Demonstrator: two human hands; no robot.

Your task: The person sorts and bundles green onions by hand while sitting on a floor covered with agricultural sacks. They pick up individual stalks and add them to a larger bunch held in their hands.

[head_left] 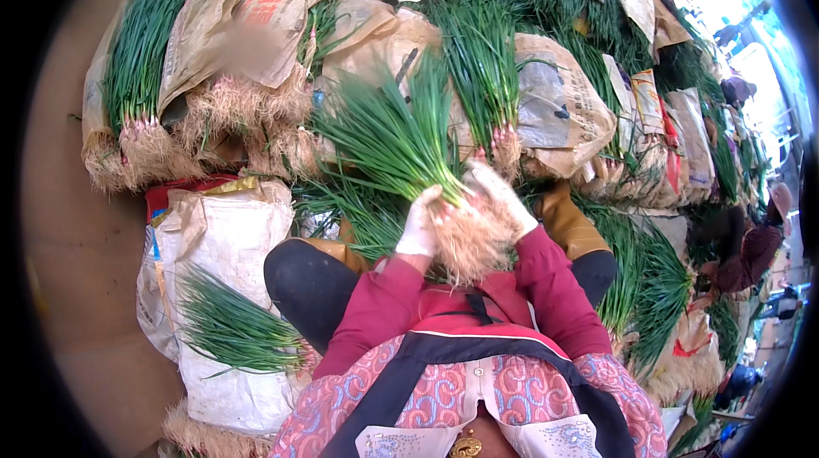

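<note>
Between my knees I hold a bunch of green onions, its long leaves fanning away to the upper left and its pale, tangled roots hanging toward my lap. My left hand, in a white glove, is closed round the near-left side of the bunch, by the stem bases. On the other side my right hand, also white-gloved, is closed against the stems and roots. Some fingers of both hands are hidden by the bunch. Loose green onions lie beneath, beside my left boot. Another upright bunch stands just beyond my hands.
To my left, a white woven sack carries a smaller onion bunch. Ahead stands a row of bunches partly wrapped in tan sacks. More bundles lie on the right, where another person works. Brown floor runs along the left.
</note>
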